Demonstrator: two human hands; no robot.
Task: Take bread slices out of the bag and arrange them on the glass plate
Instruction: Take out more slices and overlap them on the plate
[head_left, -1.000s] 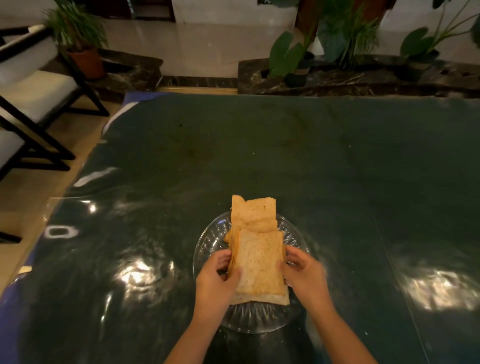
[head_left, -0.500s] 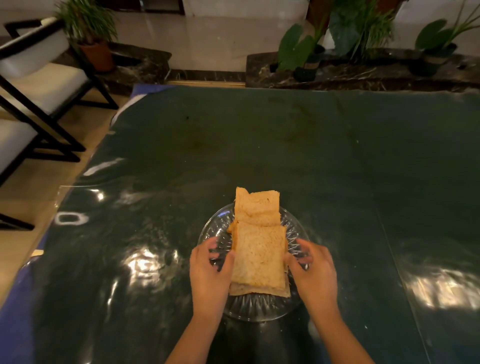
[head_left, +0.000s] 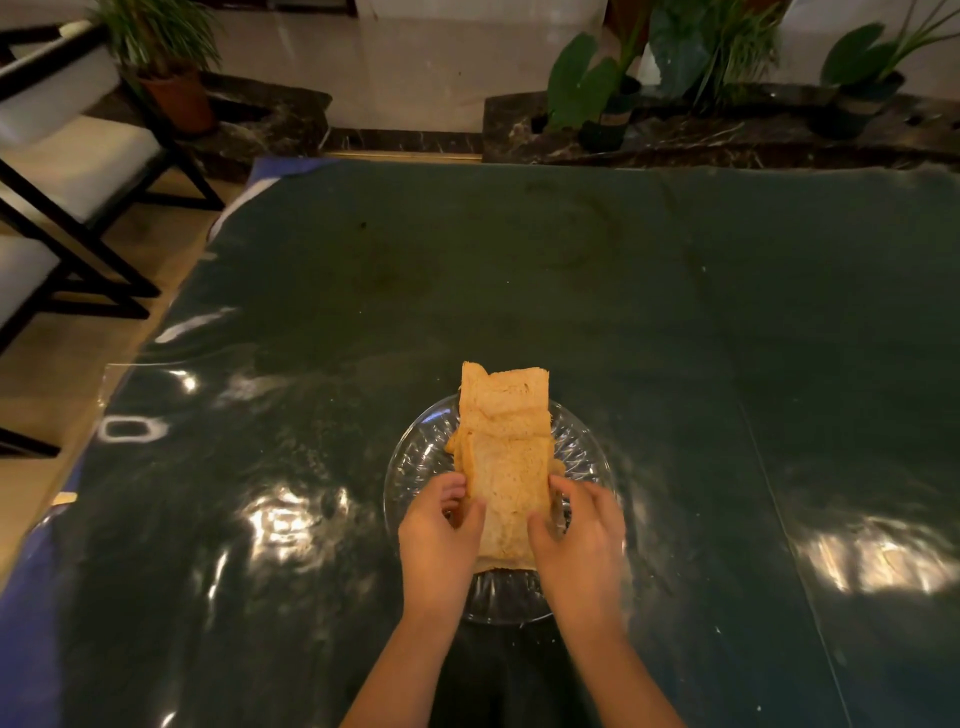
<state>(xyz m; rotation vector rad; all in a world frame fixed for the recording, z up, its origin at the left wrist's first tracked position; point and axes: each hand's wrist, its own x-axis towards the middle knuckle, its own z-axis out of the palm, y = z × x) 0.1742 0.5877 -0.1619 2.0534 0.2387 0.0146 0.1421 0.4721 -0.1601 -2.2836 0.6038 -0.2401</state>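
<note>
A round cut-glass plate (head_left: 415, 467) sits on the dark green table near its front edge. Several bread slices (head_left: 506, 410) lie across it in an overlapping row running away from me, and the far one hangs over the plate's far rim. My left hand (head_left: 439, 540) and my right hand (head_left: 576, 540) grip the nearest slice (head_left: 511, 488) by its left and right edges, thumbs resting on its top. The near end of that slice is partly hidden by my hands. No bread bag is in view.
The green table top (head_left: 571, 291) has a glossy clear cover with bright glare patches. Black-framed chairs with white cushions (head_left: 67, 171) stand off the left side. Potted plants (head_left: 597, 88) line a dark stone ledge behind the far edge.
Both hands have slid inward and forward over the nearest slice, closing on its sides. The camera has tilted slightly, so the plate sits a little higher in view.
</note>
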